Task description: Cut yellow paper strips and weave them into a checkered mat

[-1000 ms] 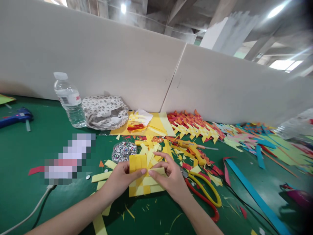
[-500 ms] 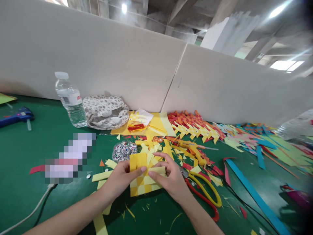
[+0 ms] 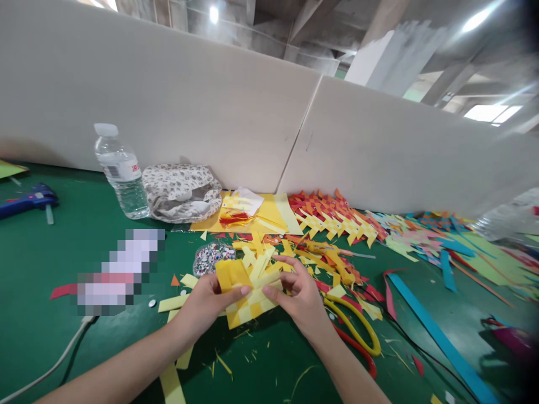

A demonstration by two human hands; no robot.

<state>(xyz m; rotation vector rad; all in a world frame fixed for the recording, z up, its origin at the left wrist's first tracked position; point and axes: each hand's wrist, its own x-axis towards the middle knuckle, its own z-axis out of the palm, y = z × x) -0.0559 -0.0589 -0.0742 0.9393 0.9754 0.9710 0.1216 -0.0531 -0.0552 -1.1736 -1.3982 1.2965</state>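
A woven paper piece (image 3: 252,308) in bright and pale yellow is held above the green table, tilted up to the right. My left hand (image 3: 210,300) pinches its left part, thumb on top and fingers behind. On the right side, my right hand (image 3: 297,289) grips the pale strips between thumb and fingers. Loose yellow strips (image 3: 261,255) lie just behind the piece. Scissors (image 3: 357,325) with yellow and red handles rest beside my right wrist, their blades hidden.
A bag of googly eyes (image 3: 213,257) sits behind my left hand. Further back are a water bottle (image 3: 124,179), a patterned cloth bag (image 3: 181,193) and woven paper fish (image 3: 337,221). A yellow glue gun (image 3: 337,261) lies right, a blue one (image 3: 29,202) far left.
The woven piece has tilted, its right side higher, and has risen slightly. My right hand has shifted a little right and now covers the scissors' pivot.
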